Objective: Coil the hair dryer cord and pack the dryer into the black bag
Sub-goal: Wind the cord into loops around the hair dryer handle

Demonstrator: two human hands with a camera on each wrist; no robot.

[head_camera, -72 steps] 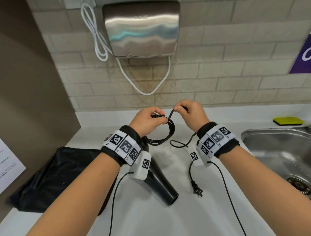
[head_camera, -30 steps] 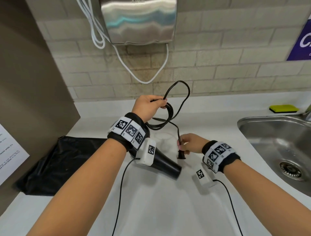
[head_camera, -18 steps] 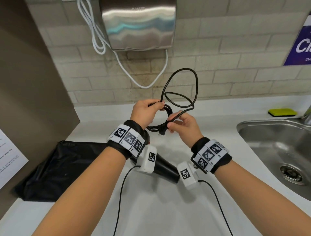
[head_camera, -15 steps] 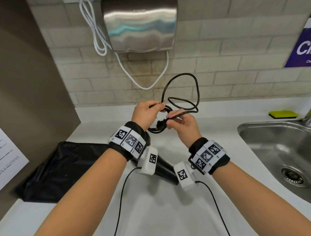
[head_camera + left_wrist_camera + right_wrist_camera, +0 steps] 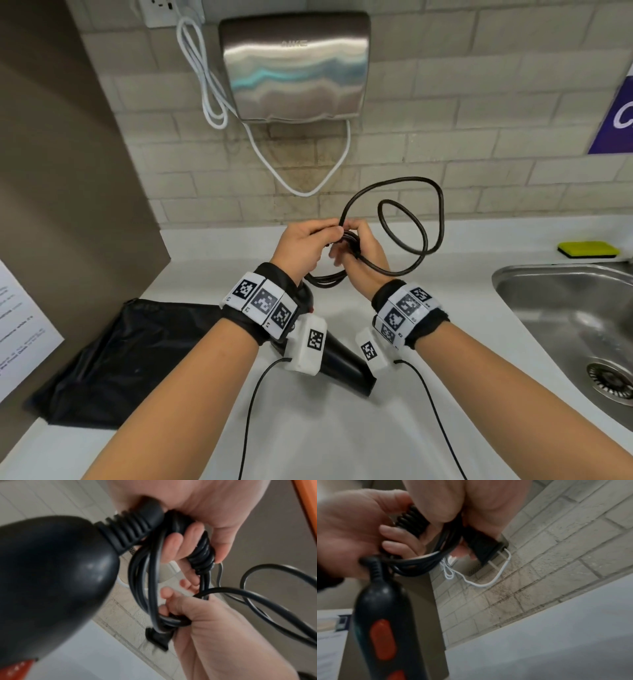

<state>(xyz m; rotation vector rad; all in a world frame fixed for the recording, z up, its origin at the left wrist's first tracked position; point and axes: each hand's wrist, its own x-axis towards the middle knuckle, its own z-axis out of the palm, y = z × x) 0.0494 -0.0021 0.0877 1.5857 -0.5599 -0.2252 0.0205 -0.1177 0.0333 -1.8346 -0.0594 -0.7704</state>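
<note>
The black hair dryer [image 5: 339, 363] hangs nozzle-down just above the white counter, partly hidden by my wrists. Its cord [image 5: 424, 222] is partly wound into a small coil [image 5: 142, 581] at the handle's end [image 5: 51, 568]. My left hand [image 5: 308, 246] grips that coil. My right hand [image 5: 358, 253] meets it, holding the plug [image 5: 486, 547] and a strand of cord against the coil. Two loose loops stand up to the right of my hands. The black bag [image 5: 130, 359] lies flat on the counter at the left.
A steel sink [image 5: 575, 329] sits at the right with a yellow sponge [image 5: 587, 249] behind it. A metal hand dryer [image 5: 294, 65] and its white cable [image 5: 205, 68] hang on the tiled wall. A brown partition with a paper sheet [image 5: 20, 329] closes the left side.
My right hand took the plug from the counter and raised it to the coil in my left hand. The loose cord loop has swung over to the right.
</note>
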